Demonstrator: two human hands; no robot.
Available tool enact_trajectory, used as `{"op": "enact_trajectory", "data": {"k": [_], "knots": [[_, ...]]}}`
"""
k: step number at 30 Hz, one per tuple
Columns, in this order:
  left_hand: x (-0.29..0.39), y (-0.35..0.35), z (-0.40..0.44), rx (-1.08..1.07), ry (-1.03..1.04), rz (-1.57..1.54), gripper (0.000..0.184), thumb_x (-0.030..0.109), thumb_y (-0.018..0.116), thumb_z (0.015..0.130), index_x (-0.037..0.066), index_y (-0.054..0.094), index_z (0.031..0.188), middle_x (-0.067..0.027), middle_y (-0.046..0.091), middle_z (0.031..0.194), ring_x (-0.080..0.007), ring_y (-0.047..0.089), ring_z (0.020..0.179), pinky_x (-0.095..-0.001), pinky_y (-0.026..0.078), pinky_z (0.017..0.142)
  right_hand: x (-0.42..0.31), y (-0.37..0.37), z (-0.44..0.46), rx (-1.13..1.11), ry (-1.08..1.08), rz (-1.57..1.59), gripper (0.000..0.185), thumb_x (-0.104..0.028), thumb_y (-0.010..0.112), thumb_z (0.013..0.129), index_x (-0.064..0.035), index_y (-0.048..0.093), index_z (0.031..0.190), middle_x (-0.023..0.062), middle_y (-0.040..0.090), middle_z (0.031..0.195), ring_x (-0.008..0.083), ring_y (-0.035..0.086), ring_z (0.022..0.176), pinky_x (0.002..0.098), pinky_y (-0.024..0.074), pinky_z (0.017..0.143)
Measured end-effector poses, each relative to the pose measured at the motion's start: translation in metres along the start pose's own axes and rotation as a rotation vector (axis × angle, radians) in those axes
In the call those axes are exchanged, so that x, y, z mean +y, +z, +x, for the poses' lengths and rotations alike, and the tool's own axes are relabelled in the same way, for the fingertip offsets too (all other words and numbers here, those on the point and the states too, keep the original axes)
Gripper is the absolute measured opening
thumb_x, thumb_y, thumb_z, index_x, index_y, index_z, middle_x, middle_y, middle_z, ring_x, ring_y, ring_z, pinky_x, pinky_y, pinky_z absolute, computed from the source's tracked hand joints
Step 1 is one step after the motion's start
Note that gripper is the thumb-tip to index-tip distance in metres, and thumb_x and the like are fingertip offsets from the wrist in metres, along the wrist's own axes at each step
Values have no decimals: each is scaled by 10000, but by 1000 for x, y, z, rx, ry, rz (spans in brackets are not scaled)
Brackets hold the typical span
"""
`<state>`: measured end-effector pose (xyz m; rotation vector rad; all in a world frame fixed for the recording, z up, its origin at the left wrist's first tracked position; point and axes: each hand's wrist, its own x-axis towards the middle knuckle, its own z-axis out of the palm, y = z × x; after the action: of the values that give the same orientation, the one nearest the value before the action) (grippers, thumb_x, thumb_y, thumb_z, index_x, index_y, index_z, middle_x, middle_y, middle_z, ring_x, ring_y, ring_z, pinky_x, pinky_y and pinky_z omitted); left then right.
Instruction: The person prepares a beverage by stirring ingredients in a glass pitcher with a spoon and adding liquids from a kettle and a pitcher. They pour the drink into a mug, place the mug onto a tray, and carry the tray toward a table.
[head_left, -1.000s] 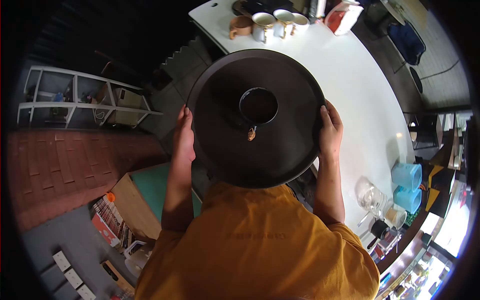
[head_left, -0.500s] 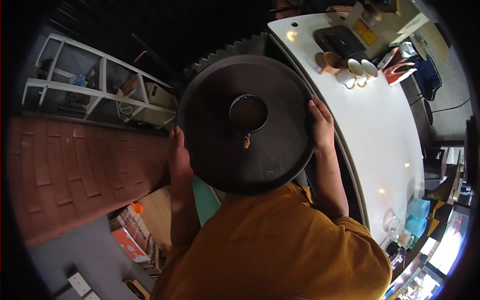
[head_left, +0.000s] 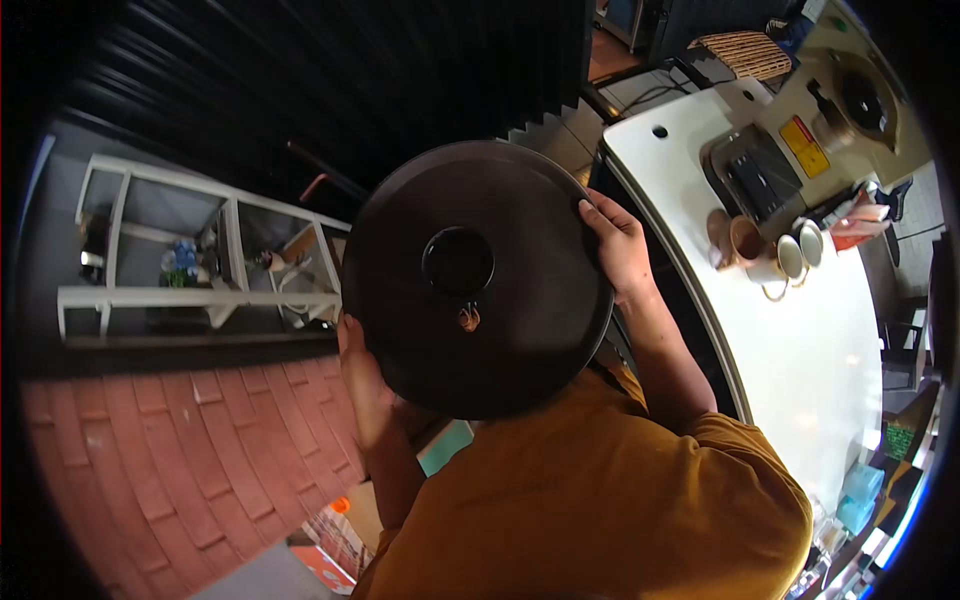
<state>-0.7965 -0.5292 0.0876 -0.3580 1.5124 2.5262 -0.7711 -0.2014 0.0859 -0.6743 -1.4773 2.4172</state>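
Observation:
A round dark tray (head_left: 520, 360) is held level in front of my body, between both hands. On it stands a cup (head_left: 458, 262) with a dark rim, seen from above, its gold patterned handle (head_left: 468, 317) pointing toward me. The cup's inside looks dark, and I cannot make out its contents. My left hand (head_left: 364, 375) grips the tray's lower left edge, with the fingers partly hidden beneath. At the upper right edge, my right hand (head_left: 618, 245) has its thumb over the rim and its other fingers around the outside.
Along the right runs a white counter (head_left: 790, 350) bearing a brown cup (head_left: 746, 238), white cups (head_left: 789, 257) and a machine (head_left: 850, 110). White shelving (head_left: 200, 297) stands at left above a red brick surface (head_left: 190, 440). Dark corrugated panelling (head_left: 400, 70) rises ahead.
The counter and its cups have shifted right and down in view, and more floor shows beyond. The tray sits slightly lower and further left in view, still in both hands.

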Motion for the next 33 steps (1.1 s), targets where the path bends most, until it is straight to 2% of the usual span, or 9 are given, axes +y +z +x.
{"op": "enact_trajectory", "data": {"k": [8, 13, 15, 17, 18, 22, 23, 24, 33], "knots": [[25, 87, 141, 27, 43, 102, 450, 277, 375, 1026, 40, 344, 1407, -136, 499, 1321, -241, 523, 1175, -350, 440, 997, -68, 34, 139, 66, -19, -49, 355, -165, 577, 939, 14, 573, 1245, 64, 656, 1055, 113, 604, 929, 230, 460, 843], [34, 143, 237, -11, 3, 224, 475, 272, 375, 1025, 50, 308, 1440, -122, 474, 1354, -228, 470, 1234, -351, 382, 1044, -88, 30, 216, 116, -77, 6, 331, -167, 573, 941, 7, 596, 1221, 77, 665, 1045, 123, 610, 942, 241, 468, 836], [32, 164, 280, -49, -39, 182, 491, 290, 393, 1021, 55, 304, 1443, -109, 453, 1377, -219, 456, 1245, -343, 373, 1046, -91, 25, 244, 257, -132, -64, 336, -173, 579, 939, 8, 595, 1222, 73, 667, 1051, 122, 609, 952, 242, 465, 841], [31, 186, 325, -114, -64, 245, 484, 298, 386, 1023, 64, 312, 1440, -90, 444, 1395, -220, 457, 1252, -358, 371, 1050, -94, 23, 266, 313, -149, -39, 343, -183, 590, 935, 1, 596, 1225, 72, 669, 1058, 119, 608, 964, 245, 463, 855], [33, 202, 342, -136, -49, 340, 545, 338, 427, 1010, 60, 284, 1456, -102, 392, 1435, -207, 404, 1291, -346, 344, 1057, -95, 23, 274, 376, -162, -42, 339, -174, 609, 921, -2, 607, 1214, 59, 669, 1060, 114, 607, 967, 238, 456, 866], [23, 247, 434, -246, -88, 472, 569, 378, 431, 1003, 60, 298, 1455, -104, 344, 1473, -197, 337, 1338, -349, 279, 1095, -97, 19, 317, 575, -303, -22, 334, -163, 633, 904, 0, 622, 1196, 43, 670, 1052, 102, 601, 965, 230, 447, 881], [22, 256, 456, -293, -98, 478, 569, 378, 431, 1003, 60, 298, 1455, -104, 344, 1473, -197, 337, 1338, -349, 279, 1095, -93, 16, 323, 628, -349, -9, 335, -159, 632, 904, 3, 620, 1197, 43, 670, 1053, 102, 601, 964, 230, 447, 883], [22, 269, 476, -346, -102, 518, 568, 384, 434, 1001, 55, 313, 1448, -102, 349, 1471, -195, 342, 1336, -345, 277, 1095, -93, 14, 327, 678, -346, -36, 380, -162, 636, 905, 27, 583, 1230, 83, 661, 1098, 130, 611, 1001, 246, 458, 893], [1, 402, 584, -872, -247, 546, 540, 334, 480, 995, 11, 363, 1411, -97, 418, 1427, -171, 379, 1305, -298, 281, 1082, -102, 29, 341, 1061, -455, 195, 363, -130, 630, 902, 13, 584, 1233, 82, 664, 1093, 131, 619, 974, 255, 469, 878]]}}
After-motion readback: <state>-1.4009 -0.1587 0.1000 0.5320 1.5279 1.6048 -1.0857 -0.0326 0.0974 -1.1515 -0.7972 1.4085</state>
